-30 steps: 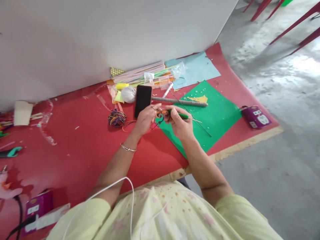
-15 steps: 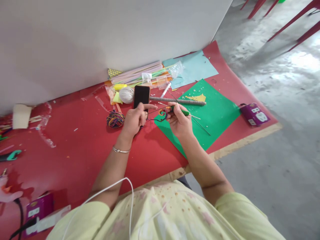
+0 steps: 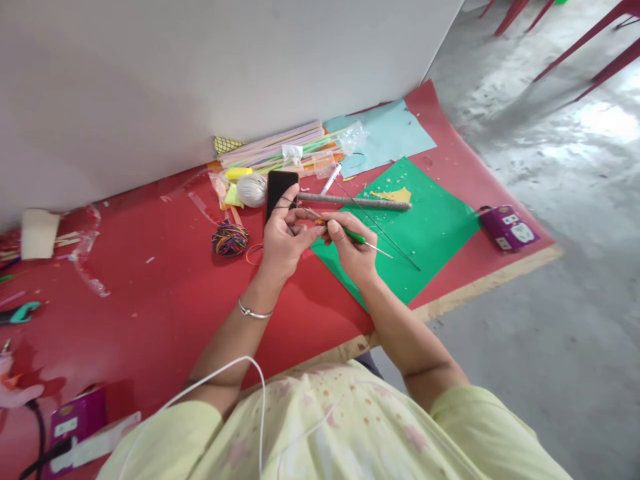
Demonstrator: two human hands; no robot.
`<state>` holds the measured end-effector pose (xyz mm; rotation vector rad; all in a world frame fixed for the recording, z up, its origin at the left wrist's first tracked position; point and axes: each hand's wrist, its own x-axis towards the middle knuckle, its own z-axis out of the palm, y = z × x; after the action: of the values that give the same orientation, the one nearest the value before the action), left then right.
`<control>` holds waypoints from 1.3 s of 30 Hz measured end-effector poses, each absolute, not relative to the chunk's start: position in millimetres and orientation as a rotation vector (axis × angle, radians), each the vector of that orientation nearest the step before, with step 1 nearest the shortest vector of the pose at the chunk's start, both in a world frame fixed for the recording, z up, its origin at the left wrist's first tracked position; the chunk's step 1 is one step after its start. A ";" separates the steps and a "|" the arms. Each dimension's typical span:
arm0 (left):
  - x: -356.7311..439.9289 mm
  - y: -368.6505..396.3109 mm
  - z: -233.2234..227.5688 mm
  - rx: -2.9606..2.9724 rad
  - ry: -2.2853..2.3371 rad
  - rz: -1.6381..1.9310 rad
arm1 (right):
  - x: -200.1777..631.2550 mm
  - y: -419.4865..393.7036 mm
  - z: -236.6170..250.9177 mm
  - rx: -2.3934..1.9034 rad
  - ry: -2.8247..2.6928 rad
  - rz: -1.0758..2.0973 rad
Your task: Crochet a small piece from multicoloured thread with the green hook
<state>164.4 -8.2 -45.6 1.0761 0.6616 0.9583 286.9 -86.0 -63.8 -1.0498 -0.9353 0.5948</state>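
My right hand (image 3: 353, 247) is closed round a crochet hook (image 3: 354, 236) with a green handle and thin metal ends. Close beside it, my left hand (image 3: 287, 237) pinches a small piece of multicoloured crochet work (image 3: 321, 223), mostly hidden by the fingers. Yarn passes over the left fingers. A ball of multicoloured yarn (image 3: 230, 239) lies on the red table left of that hand. Just behind the left fingers is a dark phone (image 3: 280, 187), partly covered by them. Under and beyond my right hand lies a green sheet (image 3: 425, 220).
A grey wrapped rod (image 3: 360, 201) and a thin dark wire (image 3: 385, 233) lie across the green sheet. Behind are a white yarn ball (image 3: 251, 191), a bundle of pastel sticks (image 3: 275, 145) and a light blue sheet (image 3: 390, 137). A purple box (image 3: 509, 227) sits near the right edge.
My hands have come together, the left moving right and its fingers closing on the crochet work. The hook has tilted and dropped slightly. An orange strand now shows beside the yarn ball.
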 end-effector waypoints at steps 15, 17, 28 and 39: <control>158.6 -8.7 -34.2 1.012 0.670 0.966 | 284.6 -88.1 -75.2 -1.080 -1.042 0.448; 155.8 -7.3 -30.8 0.980 0.679 0.919 | 283.5 -87.6 -77.5 -1.068 -0.996 0.518; 137.3 3.9 -28.3 1.166 0.754 0.868 | 288.0 -83.5 -79.5 -1.021 -1.003 0.732; 147.4 -6.4 -24.3 1.038 0.791 0.896 | 282.3 -93.8 -79.4 -1.197 -1.173 0.353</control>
<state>147.4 -6.4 -24.3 1.0381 0.7905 0.8960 282.3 -93.8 -79.4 -1.1973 -1.1727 0.3529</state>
